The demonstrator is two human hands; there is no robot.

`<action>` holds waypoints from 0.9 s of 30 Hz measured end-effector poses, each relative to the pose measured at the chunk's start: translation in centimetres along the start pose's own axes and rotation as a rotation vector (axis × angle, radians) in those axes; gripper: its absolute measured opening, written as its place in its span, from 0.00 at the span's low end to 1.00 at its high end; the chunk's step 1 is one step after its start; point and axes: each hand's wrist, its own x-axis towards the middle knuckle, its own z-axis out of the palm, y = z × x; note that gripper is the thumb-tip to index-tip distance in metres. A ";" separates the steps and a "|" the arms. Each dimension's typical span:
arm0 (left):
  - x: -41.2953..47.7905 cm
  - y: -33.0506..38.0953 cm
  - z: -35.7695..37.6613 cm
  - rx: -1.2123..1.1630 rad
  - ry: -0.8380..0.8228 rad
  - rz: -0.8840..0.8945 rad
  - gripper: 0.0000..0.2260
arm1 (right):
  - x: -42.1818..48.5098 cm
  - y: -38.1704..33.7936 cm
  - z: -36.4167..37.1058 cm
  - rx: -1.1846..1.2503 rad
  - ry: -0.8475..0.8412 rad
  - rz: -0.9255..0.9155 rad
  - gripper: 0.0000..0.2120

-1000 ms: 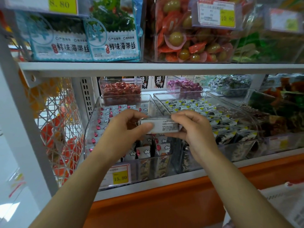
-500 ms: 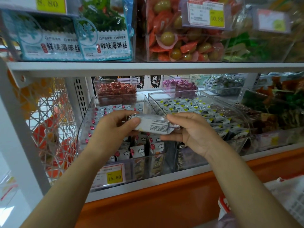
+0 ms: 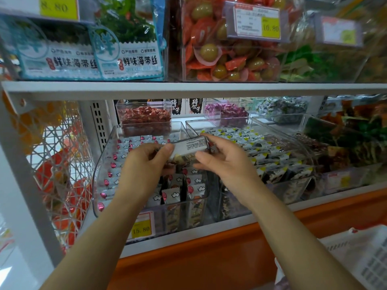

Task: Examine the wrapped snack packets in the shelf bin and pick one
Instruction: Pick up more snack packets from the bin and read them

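Two hands, left (image 3: 142,164) and right (image 3: 226,162), pinch one packet (image 3: 191,146) over the 15.80 bin (image 3: 100,174).

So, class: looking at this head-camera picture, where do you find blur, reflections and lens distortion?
Head view: the wide lens leans the white upright at left; reflections cloud the clear bin along its left wall; print on the held packet is too soft to read; the upper-right price tag is blurred.
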 end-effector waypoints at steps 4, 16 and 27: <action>-0.2 0.2 0.8 0.009 -0.026 0.002 0.11 | 0.1 0.3 0.4 -0.208 0.117 -0.077 0.20; 0.9 -1.2 0.9 0.668 -0.205 0.223 0.14 | 1.1 0.9 -1.7 -0.127 0.455 0.013 0.16; 1.1 -2.0 0.5 0.919 -0.443 0.235 0.16 | 3.7 0.2 0.1 -0.684 0.239 -0.173 0.12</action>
